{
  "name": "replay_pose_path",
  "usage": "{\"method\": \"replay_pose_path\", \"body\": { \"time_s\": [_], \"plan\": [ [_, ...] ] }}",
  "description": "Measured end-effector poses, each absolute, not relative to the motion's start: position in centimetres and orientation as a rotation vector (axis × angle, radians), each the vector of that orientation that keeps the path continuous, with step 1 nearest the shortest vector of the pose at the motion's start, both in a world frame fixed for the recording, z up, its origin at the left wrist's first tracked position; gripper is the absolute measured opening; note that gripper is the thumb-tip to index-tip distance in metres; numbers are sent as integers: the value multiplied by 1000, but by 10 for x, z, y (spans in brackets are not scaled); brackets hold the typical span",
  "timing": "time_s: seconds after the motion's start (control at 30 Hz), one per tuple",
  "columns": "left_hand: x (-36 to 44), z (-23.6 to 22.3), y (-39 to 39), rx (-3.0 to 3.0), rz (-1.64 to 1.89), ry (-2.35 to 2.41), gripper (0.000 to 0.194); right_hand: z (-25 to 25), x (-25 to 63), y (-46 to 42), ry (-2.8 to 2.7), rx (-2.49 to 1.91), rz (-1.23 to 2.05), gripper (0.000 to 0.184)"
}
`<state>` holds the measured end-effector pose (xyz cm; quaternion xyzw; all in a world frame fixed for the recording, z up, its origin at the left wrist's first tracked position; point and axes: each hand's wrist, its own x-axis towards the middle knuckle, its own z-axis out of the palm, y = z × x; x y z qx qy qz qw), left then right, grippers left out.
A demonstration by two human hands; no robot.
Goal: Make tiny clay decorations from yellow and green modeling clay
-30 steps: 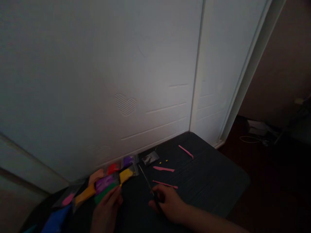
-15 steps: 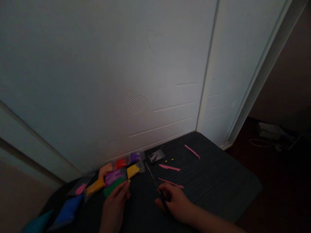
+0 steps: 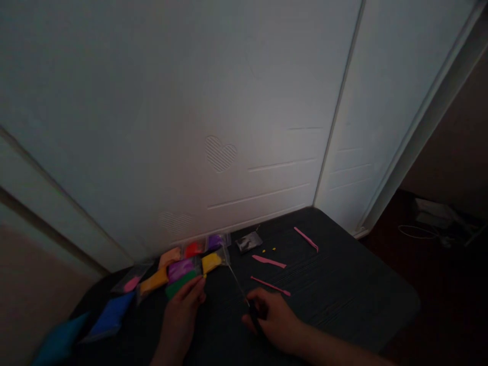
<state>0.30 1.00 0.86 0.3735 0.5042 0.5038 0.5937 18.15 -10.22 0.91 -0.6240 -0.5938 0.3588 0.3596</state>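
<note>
My left hand (image 3: 183, 310) is closed in a pinch, and a tiny yellow bit of clay (image 3: 205, 276) shows at its fingertips. It is in front of a green packet (image 3: 178, 286), partly covering it. My right hand (image 3: 272, 317) is wrapped round the dark handle of what looks like scissors (image 3: 238, 284). Their thin metal blades point away and to the left, apart from the yellow bit. Past the right hand lie a thin pink modelling tool (image 3: 270, 286) and a pink plastic knife (image 3: 269, 262). Two small yellow bits (image 3: 269, 250) rest behind the knife.
Bags of coloured clay, among them a yellow one (image 3: 211, 262) and a blue one (image 3: 110, 315), cover the left of the dark table (image 3: 343, 284). A grey packet (image 3: 248, 242) and a hooked pink tool (image 3: 307, 239) lie farther back. A white panel (image 3: 267, 101) borders the far edge.
The view has shifted slightly, so the table things appear a little farther right. Both hands keep their holds and have barely moved.
</note>
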Motion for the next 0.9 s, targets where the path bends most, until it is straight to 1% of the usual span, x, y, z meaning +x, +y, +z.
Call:
{"method": "replay_pose_path", "body": {
  "time_s": [0.07,0.13,0.23,0.37,0.43,0.6,0.73,0.9],
  "plan": [
    [3,6,10,860,1144,1115,29,14,181,-99,-1654,-1648,862,27],
    [3,6,9,886,1171,1031,27,18,181,-94,-1713,-1641,869,28],
    [3,6,9,869,1219,1043,28,22,180,-87,-1765,-1630,899,28],
    [1,2,10,871,1245,1064,27,23,181,-89,-1934,-1721,768,25],
    [1,-1,9,877,1233,1081,25,23,183,-94,-2000,-1729,755,24],
    [-1,-4,6,919,1228,1069,16,18,188,-97,-2064,-1729,727,28],
    [-1,-3,5,955,1181,1120,14,13,193,-93,-2113,-1715,672,28],
    [1,-2,4,934,1175,1147,13,8,196,-91,-2202,-1726,624,33]
  ]
}}
